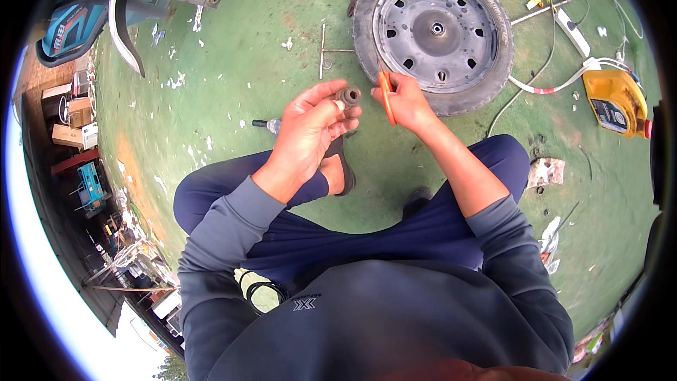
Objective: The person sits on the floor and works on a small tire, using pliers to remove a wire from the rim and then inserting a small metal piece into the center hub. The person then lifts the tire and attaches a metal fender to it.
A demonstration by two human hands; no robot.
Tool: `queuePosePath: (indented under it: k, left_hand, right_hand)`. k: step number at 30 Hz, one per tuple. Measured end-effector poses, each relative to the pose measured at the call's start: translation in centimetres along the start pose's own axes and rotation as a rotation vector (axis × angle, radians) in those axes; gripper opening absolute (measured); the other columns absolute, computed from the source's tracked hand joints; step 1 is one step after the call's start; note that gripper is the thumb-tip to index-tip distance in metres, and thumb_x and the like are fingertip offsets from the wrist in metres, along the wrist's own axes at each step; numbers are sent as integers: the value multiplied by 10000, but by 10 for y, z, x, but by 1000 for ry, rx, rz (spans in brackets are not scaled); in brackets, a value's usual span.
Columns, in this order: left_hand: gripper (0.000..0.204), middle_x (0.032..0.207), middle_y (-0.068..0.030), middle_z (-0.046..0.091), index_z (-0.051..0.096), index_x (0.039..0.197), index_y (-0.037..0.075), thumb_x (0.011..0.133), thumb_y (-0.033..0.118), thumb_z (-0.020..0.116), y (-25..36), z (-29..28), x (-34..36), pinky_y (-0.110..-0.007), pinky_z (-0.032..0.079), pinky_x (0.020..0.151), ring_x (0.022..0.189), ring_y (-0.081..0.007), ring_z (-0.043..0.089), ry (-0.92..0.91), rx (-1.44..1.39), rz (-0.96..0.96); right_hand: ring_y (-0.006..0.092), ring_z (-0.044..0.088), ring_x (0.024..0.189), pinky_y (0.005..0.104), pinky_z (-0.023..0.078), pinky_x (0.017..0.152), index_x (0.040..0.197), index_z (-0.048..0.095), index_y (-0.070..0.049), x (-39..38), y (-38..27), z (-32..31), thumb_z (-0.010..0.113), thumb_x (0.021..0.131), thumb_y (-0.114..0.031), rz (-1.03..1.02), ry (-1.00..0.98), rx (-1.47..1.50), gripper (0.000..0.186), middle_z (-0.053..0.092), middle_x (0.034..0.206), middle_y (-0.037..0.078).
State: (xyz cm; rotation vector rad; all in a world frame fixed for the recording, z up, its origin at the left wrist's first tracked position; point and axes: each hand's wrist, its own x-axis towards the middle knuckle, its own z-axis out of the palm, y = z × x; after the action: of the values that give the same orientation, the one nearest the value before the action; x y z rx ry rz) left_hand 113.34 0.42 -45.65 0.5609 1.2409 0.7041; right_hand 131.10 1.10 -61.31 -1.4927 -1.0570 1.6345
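My left hand (310,123) is closed around a small, dark, ring-ended metal cylinder (348,97), its round hole facing up and to the right. Close beside it, my right hand (407,104) grips an orange-handled tool (387,97). A thin tip seems to point away from me over the tyre's edge; the tool's exact kind is hard to make out. Just beyond both hands, a wheel with a worn tyre (431,35) lies flat on the green floor, its grey rim and central hub facing up. The cylinder and the tool are apart.
A T-handle wrench (323,51) lies left of the wheel. Near my left forearm is a dark-tipped tool (266,125). A yellow oil jug (615,102), a white power strip (572,32) and cables lie to the right. A blue machine (70,28) stands far left.
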Motion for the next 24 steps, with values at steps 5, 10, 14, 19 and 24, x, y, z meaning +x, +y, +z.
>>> queuePosePath:
  k: [5, 10, 14, 19, 24]
  left_hand:
    - [348, 1152, -113, 690, 589, 1313, 8, 965, 24, 578, -14, -11, -7, -366, 566, 883, 981, -220, 692, 49, -8, -43]
    - [331, 1124, -89, 687, 596, 1304, 8, 975, 27, 575, -22, -14, -12, -363, 574, 863, 972, -213, 696, 24, -16, -59]
    - [323, 1138, -83, 688, 592, 1312, 4, 992, 43, 570, -23, -14, -11, -354, 582, 850, 966, -202, 700, -35, -10, -68]
    - [332, 1155, -76, 684, 581, 1327, 1, 999, 46, 559, -21, -11, -7, -341, 582, 842, 968, -186, 693, -62, 26, -64]
    - [338, 1153, -75, 682, 578, 1329, 1, 993, 40, 566, -22, -15, -2, -339, 579, 846, 973, -181, 688, -68, 41, -47]
  right_hand:
    - [308, 700, 776, 410, 535, 727, 946, 693, 34, -13, -12, 5, 695, 877, -323, -4, -119, -353, 363, 694, 785, 205]
    - [458, 689, 911, 503, 555, 814, 956, 715, 29, -25, 0, 17, 705, 886, -460, -143, -109, -714, 494, 706, 896, 283]
    - [452, 698, 902, 512, 563, 808, 990, 720, 10, -26, 5, 10, 702, 888, -459, -86, -149, -801, 480, 710, 952, 275]
    - [451, 701, 885, 513, 568, 800, 990, 716, 11, -25, 6, 0, 705, 887, -445, -70, -36, -797, 468, 717, 954, 261]
    - [441, 704, 878, 513, 567, 797, 975, 716, 15, -22, -3, -2, 707, 887, -421, -70, 7, -761, 444, 716, 903, 258]
